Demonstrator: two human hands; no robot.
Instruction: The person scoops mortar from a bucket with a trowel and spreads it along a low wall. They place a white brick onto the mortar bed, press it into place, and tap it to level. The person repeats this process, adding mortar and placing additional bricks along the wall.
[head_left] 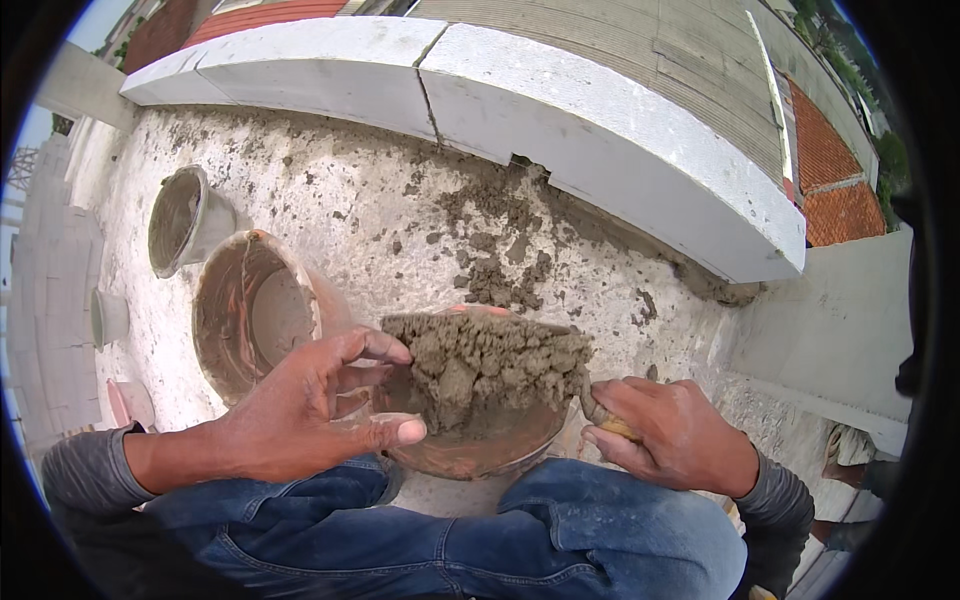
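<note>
My right hand (672,432) grips the handle of a mortar-caked trowel (617,428). Its blade is hidden under a thick, lumpy heap of wet grey mortar (500,362). The load is held over a wide, shallow orange-brown basin (490,458), which sits in front of my knees with its inside smeared grey. At the heap's left end is my left hand (335,400), open, thumb and fingers apart. Its fingertips are close to the mortar; whether they touch it I cannot tell.
Left of the basin a large mortar-stained bucket (212,345) lies tipped, beside a smaller grey bucket (212,228). Farther left are a pale bucket (112,318) and a pink container (130,403). A low white block wall (600,130) curves ahead. Another person's foot (848,473) shows at right.
</note>
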